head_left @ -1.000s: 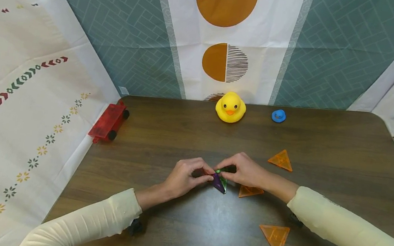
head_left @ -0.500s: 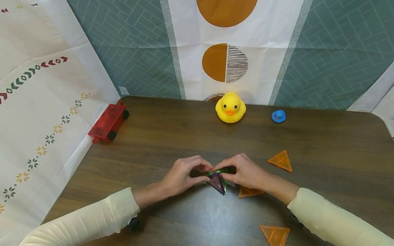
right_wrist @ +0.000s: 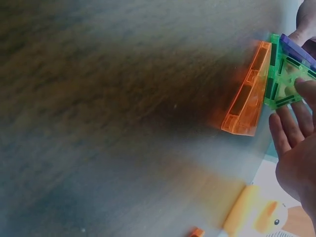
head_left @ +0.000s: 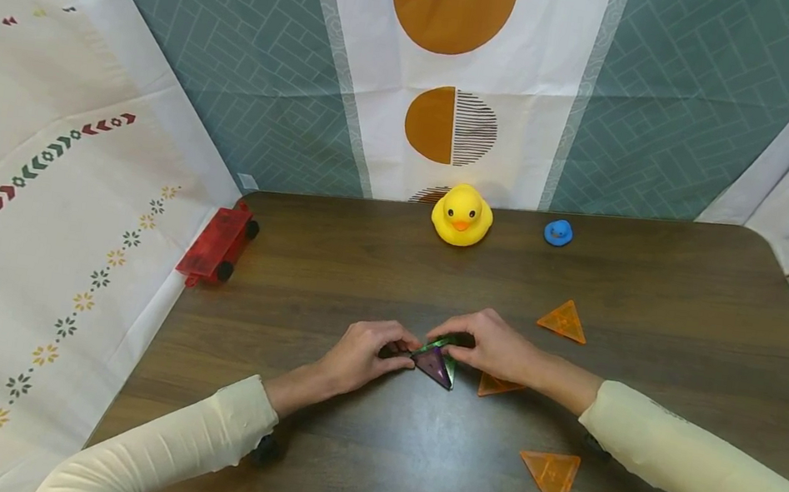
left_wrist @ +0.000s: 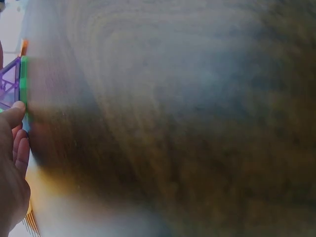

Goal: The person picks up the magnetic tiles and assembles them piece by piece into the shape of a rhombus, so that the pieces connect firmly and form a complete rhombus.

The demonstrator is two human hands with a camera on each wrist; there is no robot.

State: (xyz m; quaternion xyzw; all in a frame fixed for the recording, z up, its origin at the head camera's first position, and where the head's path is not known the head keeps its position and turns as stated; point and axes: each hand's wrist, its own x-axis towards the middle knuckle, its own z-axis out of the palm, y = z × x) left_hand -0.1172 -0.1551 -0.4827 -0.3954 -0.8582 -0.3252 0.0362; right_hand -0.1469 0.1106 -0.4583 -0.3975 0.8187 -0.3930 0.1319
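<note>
In the head view my left hand (head_left: 362, 353) pinches the left corner of a purple triangle magnetic tile (head_left: 433, 367). The left wrist view shows the thumb on that corner, with other fingers below. My right hand (head_left: 490, 345) pinches a green triangle magnetic tile (right_wrist: 290, 74), thumb on its face in the right wrist view. A second green piece (right_wrist: 270, 71) stands against it, and the purple tile leans alongside. The pieces meet in a small tilted cluster at the table's middle. Just right of it, an orange triangle tile (head_left: 498, 387) lies partly hidden under my right wrist.
Two more orange triangle tiles lie to the right, one farther back (head_left: 564, 320) and one nearer (head_left: 551, 478). A yellow rubber duck (head_left: 462, 216) and a small blue duck (head_left: 558, 232) sit at the back edge. A red wheeled cart (head_left: 219, 245) stands at the left edge.
My left fingers have shifted from the top of the purple tile down to its left corner, so more of its face shows. My right hand has barely moved.
</note>
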